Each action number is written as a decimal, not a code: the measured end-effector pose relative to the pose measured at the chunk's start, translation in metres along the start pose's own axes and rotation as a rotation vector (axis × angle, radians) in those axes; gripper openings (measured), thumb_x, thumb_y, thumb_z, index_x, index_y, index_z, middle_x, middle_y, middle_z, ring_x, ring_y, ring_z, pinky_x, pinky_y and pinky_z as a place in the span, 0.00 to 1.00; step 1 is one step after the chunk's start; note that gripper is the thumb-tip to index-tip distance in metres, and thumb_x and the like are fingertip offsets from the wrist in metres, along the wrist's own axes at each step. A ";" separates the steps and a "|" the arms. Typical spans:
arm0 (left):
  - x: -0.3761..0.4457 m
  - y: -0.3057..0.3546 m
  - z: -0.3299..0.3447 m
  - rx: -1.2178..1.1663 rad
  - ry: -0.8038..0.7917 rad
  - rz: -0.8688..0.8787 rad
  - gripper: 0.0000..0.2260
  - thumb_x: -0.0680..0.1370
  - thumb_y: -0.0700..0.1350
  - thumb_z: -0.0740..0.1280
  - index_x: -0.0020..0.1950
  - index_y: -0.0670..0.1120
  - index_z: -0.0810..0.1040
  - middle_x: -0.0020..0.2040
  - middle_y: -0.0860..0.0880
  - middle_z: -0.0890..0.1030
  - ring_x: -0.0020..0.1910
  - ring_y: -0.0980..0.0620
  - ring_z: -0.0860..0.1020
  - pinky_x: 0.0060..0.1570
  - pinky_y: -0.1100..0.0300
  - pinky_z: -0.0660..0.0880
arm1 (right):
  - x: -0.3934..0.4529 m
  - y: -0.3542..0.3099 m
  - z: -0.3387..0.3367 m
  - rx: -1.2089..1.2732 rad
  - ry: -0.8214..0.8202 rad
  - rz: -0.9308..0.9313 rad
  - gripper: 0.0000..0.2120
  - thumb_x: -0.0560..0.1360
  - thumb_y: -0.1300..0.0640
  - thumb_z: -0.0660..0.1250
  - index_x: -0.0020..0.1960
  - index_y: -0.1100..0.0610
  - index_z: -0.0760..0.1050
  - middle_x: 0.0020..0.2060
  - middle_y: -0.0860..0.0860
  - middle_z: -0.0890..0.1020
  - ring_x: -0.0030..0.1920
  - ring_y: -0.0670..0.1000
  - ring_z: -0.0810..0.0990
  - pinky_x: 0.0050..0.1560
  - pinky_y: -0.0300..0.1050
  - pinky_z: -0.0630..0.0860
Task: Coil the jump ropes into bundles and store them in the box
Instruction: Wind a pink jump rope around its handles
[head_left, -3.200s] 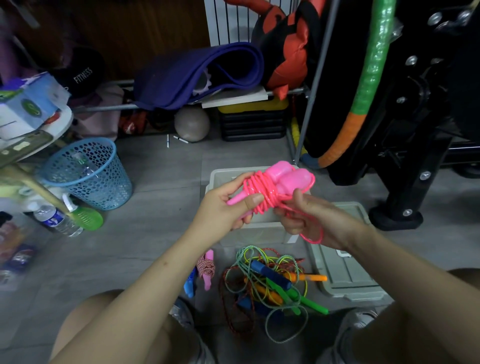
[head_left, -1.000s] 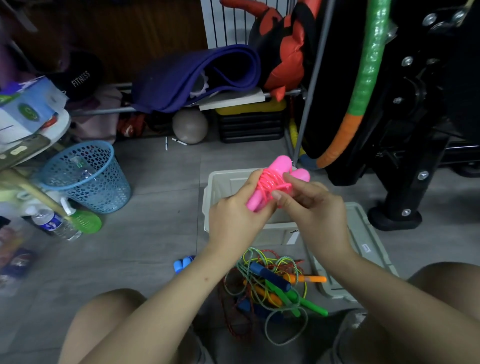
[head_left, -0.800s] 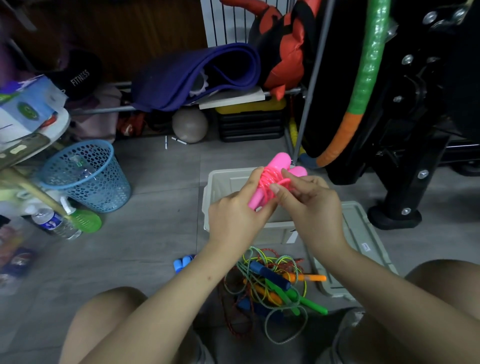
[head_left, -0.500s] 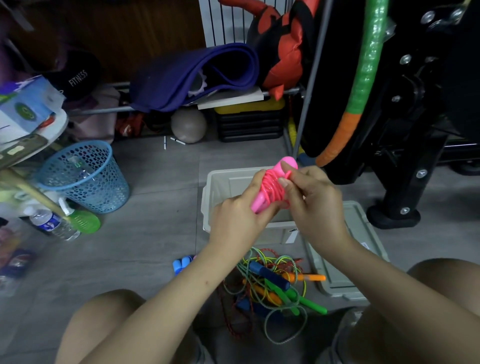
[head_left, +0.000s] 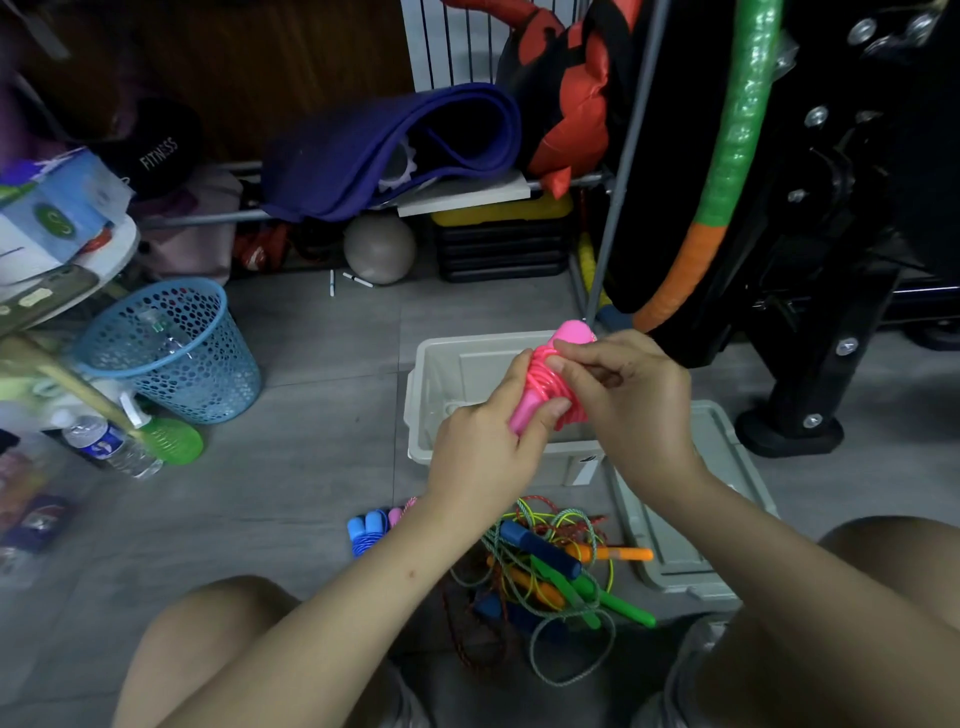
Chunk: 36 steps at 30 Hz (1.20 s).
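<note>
At frame centre, left hand (head_left: 485, 441) and right hand (head_left: 631, 400) both grip the coiled bright-pink plastic jump rope (head_left: 545, 384) above the open grey plastic box (head_left: 447, 374).

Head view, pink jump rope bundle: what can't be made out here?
- Free end of the pink jump rope: hidden under the right hand, so whether it is tucked in cannot be told.
- Second handle: covered by the right hand.
- Box floor: partly blocked by the left hand and the right hand.
- Blue handles: rope hidden behind the left forearm.
- Lid: partly covered by the right forearm.
</note>
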<state>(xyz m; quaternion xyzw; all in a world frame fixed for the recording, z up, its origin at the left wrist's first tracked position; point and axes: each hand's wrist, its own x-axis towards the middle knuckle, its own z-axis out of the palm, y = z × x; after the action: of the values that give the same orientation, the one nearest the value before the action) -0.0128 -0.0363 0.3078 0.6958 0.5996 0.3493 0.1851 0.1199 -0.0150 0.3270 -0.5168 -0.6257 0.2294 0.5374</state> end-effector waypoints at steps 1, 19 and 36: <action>-0.001 0.000 0.000 0.018 0.031 0.016 0.36 0.70 0.69 0.49 0.74 0.53 0.64 0.37 0.45 0.83 0.37 0.45 0.81 0.40 0.57 0.77 | 0.000 0.000 0.000 -0.016 -0.018 0.008 0.10 0.71 0.62 0.72 0.50 0.51 0.81 0.38 0.43 0.74 0.38 0.44 0.75 0.42 0.33 0.73; -0.012 0.007 0.007 0.002 0.168 0.034 0.22 0.79 0.57 0.53 0.72 0.54 0.67 0.34 0.57 0.76 0.29 0.58 0.70 0.31 0.73 0.65 | -0.006 -0.006 0.007 0.482 -0.120 0.508 0.09 0.74 0.56 0.69 0.48 0.42 0.81 0.43 0.45 0.84 0.50 0.54 0.83 0.53 0.54 0.80; 0.007 -0.002 -0.002 -0.220 0.028 -0.064 0.08 0.79 0.56 0.59 0.56 0.62 0.73 0.42 0.54 0.80 0.38 0.59 0.78 0.40 0.58 0.75 | 0.008 -0.002 0.002 0.616 -0.156 0.676 0.06 0.72 0.62 0.70 0.48 0.53 0.82 0.46 0.56 0.84 0.44 0.55 0.81 0.48 0.53 0.81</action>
<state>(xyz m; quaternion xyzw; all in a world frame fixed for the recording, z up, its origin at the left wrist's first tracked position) -0.0155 -0.0296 0.3091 0.6470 0.5820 0.4166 0.2629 0.1185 -0.0084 0.3312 -0.4891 -0.3632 0.6052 0.5124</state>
